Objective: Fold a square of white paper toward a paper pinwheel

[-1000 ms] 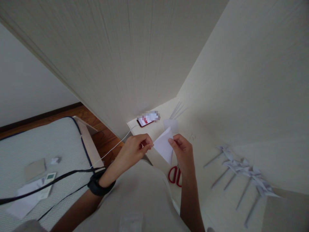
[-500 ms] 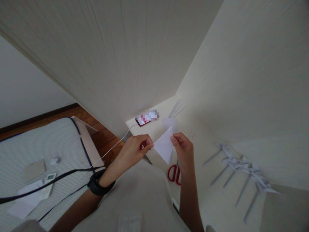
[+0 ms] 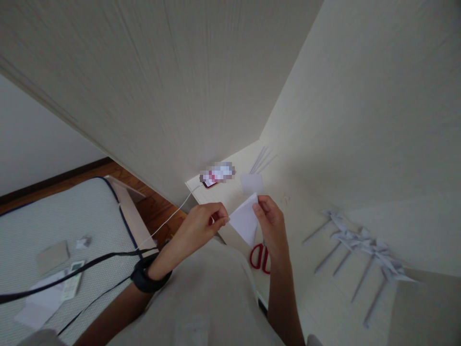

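1. Head view: a folded paper (image 3: 244, 222) was held above the surface (image 3: 298, 202).
2. Its left corner was pinched in the grip of the left hand (image 3: 202, 223).
3. Its right edge was clamped in the grip of the right hand (image 3: 272, 222).
4. Red-handled scissors (image 3: 262, 253) were partly hidden by the right forearm (image 3: 283, 298).

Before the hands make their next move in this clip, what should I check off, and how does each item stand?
1. Right hand gripping the folded paper: ok.
2. Left hand pinching the paper's corner: ok.
3. Paper's edges lined up: cannot tell, too small.
4. Scissors blades closed: cannot tell, mostly hidden.
5. Pinwheels apart from both hands: ok.
6. Phone screen lit: ok.
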The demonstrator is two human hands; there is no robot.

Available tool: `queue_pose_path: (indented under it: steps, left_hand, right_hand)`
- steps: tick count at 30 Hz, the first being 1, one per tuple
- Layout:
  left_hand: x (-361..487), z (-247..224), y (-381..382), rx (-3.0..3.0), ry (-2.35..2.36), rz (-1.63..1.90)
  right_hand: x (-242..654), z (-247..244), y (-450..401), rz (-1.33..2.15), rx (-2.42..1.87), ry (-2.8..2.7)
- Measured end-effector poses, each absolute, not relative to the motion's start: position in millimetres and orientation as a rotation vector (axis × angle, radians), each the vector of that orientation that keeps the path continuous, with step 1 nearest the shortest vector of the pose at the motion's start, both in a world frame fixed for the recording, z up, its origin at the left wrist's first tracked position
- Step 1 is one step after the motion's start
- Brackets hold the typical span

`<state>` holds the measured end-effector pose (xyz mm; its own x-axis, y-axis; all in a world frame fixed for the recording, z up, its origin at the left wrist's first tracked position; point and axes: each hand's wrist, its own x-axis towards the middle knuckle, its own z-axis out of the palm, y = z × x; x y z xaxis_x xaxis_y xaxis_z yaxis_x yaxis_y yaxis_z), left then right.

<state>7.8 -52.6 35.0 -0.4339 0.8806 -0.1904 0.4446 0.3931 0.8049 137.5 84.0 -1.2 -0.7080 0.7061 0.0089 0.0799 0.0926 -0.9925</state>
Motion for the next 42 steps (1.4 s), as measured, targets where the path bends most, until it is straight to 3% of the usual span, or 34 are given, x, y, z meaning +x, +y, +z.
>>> queue_pose_path:
  steps: [42]
  left_hand:
    - [8.8,31.1,-58.0,1.173,1.982,0.923]
  right_hand:
    - [132.7,1.7,69.7,1.562,-0.858,-1.793]
